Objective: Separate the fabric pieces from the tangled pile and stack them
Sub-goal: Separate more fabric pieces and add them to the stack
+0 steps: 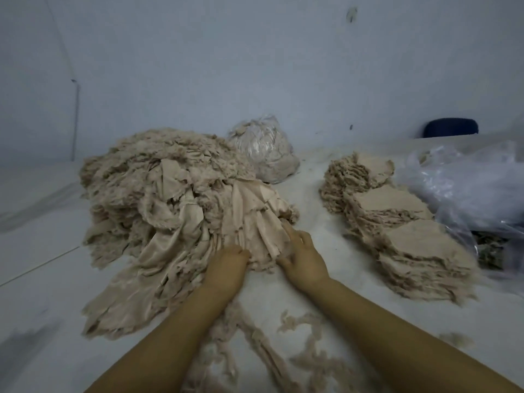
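Tangled pile [170, 199]: beige fabric pieces, frayed edges, soft crumpled folds; mounded left of centre on the white table [42, 279], with flatter smooth sheets spilling toward the person.
Texture: fuzzy, ragged rims at the back of the mound; smoother, pleated cloth at the near edge.
Left hand [226, 268]: fingers curled into the near edge of the pile, gripping a fold of cloth; fingertips hidden in the fabric.
Right hand [303, 256]: fingers spread and fairly straight, resting on the pile's near-right edge; thumb apart from the fingers.
Stacks [397, 217]: three flat layered stacks of like beige pieces in a row, right of the pile, well apart from it; roughly polygonal tops, shaggy sides.
Loose scraps [255, 350]: stringy beige threads and strips on the table between the forearms.
Plastic bags: one clear bag [266, 148] stuffed with fabric behind the pile; another crumpled clear bag [476, 182] just beside the stacks, far right.
Background: pale wall; dark blue chair back [450, 127] at right.
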{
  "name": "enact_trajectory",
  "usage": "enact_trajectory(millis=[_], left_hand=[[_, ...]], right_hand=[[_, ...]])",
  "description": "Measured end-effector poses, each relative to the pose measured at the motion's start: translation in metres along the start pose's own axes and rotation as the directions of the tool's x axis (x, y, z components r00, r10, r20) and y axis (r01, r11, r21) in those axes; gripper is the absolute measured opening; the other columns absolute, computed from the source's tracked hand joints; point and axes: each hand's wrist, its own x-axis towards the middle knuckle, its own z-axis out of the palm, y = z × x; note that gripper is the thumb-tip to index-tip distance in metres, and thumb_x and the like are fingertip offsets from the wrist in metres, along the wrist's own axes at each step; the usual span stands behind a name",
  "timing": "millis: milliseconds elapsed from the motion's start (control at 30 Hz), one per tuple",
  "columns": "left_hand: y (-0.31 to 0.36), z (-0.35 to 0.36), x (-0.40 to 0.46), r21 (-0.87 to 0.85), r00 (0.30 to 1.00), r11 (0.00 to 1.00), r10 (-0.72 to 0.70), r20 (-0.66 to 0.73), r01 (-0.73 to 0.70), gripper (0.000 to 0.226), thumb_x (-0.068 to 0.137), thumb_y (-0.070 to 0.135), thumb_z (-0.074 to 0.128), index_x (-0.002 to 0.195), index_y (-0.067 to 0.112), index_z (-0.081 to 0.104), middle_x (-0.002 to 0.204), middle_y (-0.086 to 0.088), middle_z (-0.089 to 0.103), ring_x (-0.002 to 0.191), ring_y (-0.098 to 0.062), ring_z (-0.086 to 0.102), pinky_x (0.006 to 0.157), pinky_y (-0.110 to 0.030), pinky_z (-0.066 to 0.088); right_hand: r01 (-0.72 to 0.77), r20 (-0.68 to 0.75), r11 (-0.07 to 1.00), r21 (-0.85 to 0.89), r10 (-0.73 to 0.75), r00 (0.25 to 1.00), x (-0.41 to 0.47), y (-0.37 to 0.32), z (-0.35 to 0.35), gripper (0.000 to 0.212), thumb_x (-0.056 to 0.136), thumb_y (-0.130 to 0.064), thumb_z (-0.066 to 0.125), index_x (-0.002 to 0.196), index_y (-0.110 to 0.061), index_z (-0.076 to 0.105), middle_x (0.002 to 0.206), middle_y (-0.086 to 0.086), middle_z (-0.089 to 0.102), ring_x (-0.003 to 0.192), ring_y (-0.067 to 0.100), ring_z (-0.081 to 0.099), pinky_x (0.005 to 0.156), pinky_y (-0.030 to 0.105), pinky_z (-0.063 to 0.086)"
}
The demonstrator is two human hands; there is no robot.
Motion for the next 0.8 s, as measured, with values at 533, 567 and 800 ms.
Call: enact_trajectory(millis=[533, 567, 800], left_hand=[[-0.023, -0.063, -0.007, 0.113, 0.932, 0.993, -0.073, 0.356, 0.034, 0.054, 0.094, 0.06, 0.031, 0.099, 0.015, 0.059, 0.098, -0.008, 0.062, 0.078, -0.02, 0.052, 0.066, -0.03, 0.035], [-0.006, -0.058, -0.003, 0.092, 0.978, 0.995, 0.02, 0.207, -0.039, 0.045, 0.096, 0.054, 0.033, 0.096, 0.017, 0.058, 0.095, -0.006, 0.062, 0.078, -0.019, 0.053, 0.066, -0.03, 0.034], [0.04, 0.015, -0.007, -0.244, 0.952, 0.96, 0.193, 0.239, -0.133, 0.062, 0.099, 0.049, 0.024, 0.15, 0.013, 0.018, 0.159, -0.001, 0.014, 0.145, -0.011, 0.01, 0.116, -0.028, 0.009]], right_hand=[[0.564, 0.153, 0.826, -0.02, -0.555, 0.818, -0.07, 0.009, -0.019, 0.026, 0.096, -0.028, 0.054, 0.092, -0.013, 0.074, 0.09, 0.003, 0.07, 0.083, 0.025, 0.056, 0.078, 0.035, 0.044], [0.576, 0.146, 0.817, -0.014, -0.568, 0.81, -0.072, 0.01, -0.021, 0.025, 0.096, -0.027, 0.054, 0.091, -0.013, 0.074, 0.088, 0.003, 0.068, 0.082, 0.025, 0.056, 0.077, 0.034, 0.043], [0.364, 0.037, 0.919, 0.151, -0.373, 0.927, -0.071, 0.018, -0.028, 0.029, 0.099, -0.038, 0.045, 0.077, -0.026, 0.06, 0.074, -0.014, 0.059, 0.071, 0.005, 0.052, 0.07, 0.025, 0.038]])
